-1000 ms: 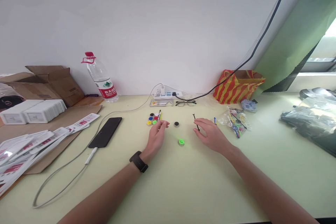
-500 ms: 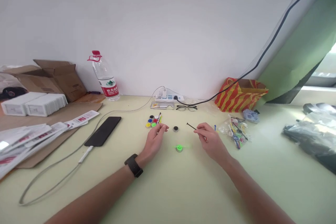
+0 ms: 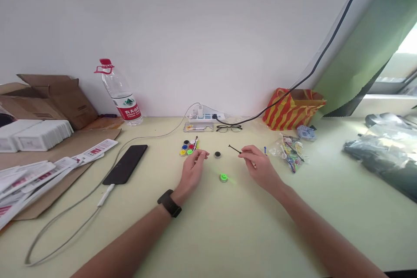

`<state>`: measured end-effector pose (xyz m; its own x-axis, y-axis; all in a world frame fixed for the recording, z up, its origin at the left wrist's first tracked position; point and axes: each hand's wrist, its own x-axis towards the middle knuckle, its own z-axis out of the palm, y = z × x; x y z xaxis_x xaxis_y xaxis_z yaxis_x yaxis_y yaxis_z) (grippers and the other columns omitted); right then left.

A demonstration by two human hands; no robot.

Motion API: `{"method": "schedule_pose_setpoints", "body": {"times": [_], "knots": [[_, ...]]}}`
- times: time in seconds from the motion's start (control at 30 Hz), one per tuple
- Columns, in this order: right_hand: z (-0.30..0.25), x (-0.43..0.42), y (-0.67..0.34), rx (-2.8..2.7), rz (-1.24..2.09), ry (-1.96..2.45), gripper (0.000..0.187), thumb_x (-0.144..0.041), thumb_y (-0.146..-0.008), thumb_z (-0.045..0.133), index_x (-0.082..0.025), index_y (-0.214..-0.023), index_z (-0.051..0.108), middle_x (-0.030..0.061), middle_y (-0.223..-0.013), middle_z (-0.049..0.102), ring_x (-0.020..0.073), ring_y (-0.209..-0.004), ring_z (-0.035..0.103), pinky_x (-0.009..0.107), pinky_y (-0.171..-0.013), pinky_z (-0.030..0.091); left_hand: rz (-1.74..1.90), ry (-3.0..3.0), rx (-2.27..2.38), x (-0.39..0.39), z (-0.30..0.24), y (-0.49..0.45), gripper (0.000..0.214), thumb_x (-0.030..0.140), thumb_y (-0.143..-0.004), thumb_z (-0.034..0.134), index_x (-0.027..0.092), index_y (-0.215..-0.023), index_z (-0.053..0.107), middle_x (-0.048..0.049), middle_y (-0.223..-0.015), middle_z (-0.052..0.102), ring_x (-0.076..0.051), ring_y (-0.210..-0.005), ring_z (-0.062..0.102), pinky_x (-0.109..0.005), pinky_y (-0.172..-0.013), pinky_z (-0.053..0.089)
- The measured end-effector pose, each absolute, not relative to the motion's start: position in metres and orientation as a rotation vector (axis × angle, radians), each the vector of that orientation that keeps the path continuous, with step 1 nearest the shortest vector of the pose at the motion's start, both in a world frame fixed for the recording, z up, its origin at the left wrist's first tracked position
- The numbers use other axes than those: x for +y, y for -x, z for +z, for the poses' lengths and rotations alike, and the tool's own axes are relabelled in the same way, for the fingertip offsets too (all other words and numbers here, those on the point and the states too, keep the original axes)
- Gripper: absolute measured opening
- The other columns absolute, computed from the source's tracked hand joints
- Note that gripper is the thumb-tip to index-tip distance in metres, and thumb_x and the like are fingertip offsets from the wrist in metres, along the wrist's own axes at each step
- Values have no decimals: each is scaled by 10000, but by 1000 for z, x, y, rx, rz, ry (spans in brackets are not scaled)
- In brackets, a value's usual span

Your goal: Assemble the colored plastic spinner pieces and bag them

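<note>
Pinching thin black stick (image 3: 234, 149): right hand (image 3: 259, 168); round green disc (image 3: 223, 177) nearby.

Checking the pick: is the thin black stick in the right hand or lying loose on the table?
In hand: the right hand pinches one end of the black stick; its free end sticks out leftward.

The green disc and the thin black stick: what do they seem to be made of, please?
Green disc: probably plastic, by its saturated neon colour. Black stick in the right hand: thin, straight, dull; plastic or metal, too small to tell.
</note>
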<state>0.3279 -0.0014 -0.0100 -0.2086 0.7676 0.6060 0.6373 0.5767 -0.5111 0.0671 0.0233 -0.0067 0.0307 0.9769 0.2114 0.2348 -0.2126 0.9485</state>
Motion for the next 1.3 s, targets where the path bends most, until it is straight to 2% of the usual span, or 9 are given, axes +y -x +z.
{"method": "schedule_pose_setpoints", "body": {"times": [0.2,0.47,0.6,0.73,0.83,1.07,1.3], "knots": [[-14,-2,-332,-1928,154,1208,309,-128,-965,477,-236,-1081,742,96,-1162,729,251,-1048,705,380,-811,601,1272,-1516,1246,23,-9,-68,279,423,-974,542,207,-901,702,-69,-974,716,-246,-983,646,-357,-873,476],[-23,-2,-331,-1918,170,1182,307,-165,-960,483,-266,-1073,750,82,-1171,748,254,-985,732,397,-812,590,1172,-1644,1356,18,-12,-65,323,407,-1033,424,202,-968,665,-88,-1052,718,-222,-1005,658,-339,-869,511],[-15,-5,-330,-1935,178,1152,279,-163,-957,488,-248,-1029,743,92,-1075,756,263,-965,723,405,-802,589,1187,-1615,1324,20,-11,-66,318,419,-1026,449,204,-971,675,-84,-1043,722,-230,-1013,661,-353,-886,512],[-9,-10,-327,-1962,179,1131,302,-155,-978,460,-243,-1043,742,97,-1089,735,257,-971,705,420,-847,579,1223,-1565,1279,20,-8,-68,304,414,-1011,484,197,-933,681,-79,-1016,722,-237,-1018,661,-360,-912,499],[-8,-13,-320,-2007,202,1086,316,-168,-1002,447,-245,-1112,734,105,-1118,722,268,-1019,695,448,-901,566,1217,-1558,1264,20,-5,-69,285,410,-1002,501,199,-928,679,-77,-1027,723,-240,-1022,660,-358,-907,496],[-7,-24,-302,-2220,221,1057,362,-265,-1023,510,-262,-1362,638,105,-1331,670,300,-1248,609,512,-1032,536,1200,-1577,1304,20,-3,-69,286,424,-989,500,204,-918,669,-77,-1029,724,-247,-1019,652,-345,-884,489],[-1,-28,-300,-2249,225,1032,365,-228,-1023,491,-255,-1355,640,112,-1321,680,297,-1247,610,523,-1029,533,1202,-1588,1299,23,-4,-70,296,436,-987,501,209,-910,674,-72,-1030,735,-247,-1019,656,-351,-892,489]]}}
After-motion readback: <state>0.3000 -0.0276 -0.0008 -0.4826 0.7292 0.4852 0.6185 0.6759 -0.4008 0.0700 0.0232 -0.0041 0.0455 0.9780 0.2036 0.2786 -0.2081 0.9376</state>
